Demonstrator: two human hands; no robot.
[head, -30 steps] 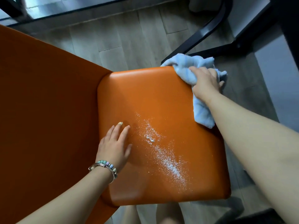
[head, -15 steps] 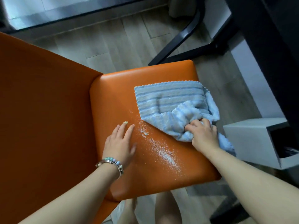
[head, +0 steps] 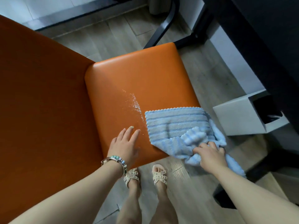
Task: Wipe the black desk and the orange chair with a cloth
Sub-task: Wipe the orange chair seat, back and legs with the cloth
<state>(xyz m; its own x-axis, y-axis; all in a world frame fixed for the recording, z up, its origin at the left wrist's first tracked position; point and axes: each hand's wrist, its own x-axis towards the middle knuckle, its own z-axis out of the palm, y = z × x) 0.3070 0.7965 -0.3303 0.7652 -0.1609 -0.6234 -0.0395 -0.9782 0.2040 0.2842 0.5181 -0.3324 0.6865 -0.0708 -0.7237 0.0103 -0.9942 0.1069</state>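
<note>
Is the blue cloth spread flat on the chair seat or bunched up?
Partly both: the cloth lies flat on the seat, but its near corner is bunched in the right hand.

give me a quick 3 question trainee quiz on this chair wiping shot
1. True or false: the right hand grips the blue cloth.
2. The white powder on the orange seat lies: A) under the left hand, B) just left of the cloth, C) on the floor.
3. Fill in: the left hand rests flat on the ____.

Key: 1 true; 2 B; 3 seat
</note>
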